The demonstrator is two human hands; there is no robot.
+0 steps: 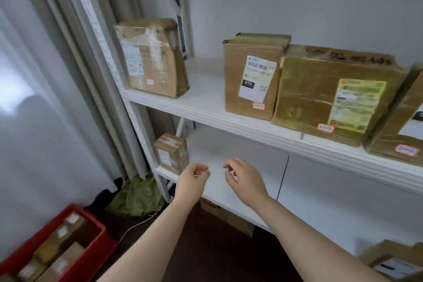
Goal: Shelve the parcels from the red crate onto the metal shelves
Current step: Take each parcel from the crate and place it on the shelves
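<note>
The red crate stands on the floor at the bottom left with several brown parcels in it. White metal shelves fill the right half. On the upper shelf stand a taped brown box at the left and several labelled boxes to the right. A small parcel sits at the left end of the lower shelf. My left hand and my right hand hover empty over the lower shelf's front, fingers loosely curled, just right of the small parcel.
Pale curtains hang at the left. A green bag and a white cable lie on the dark floor beside the shelf post. Another carton sits under the lower shelf, and a labelled box at the bottom right.
</note>
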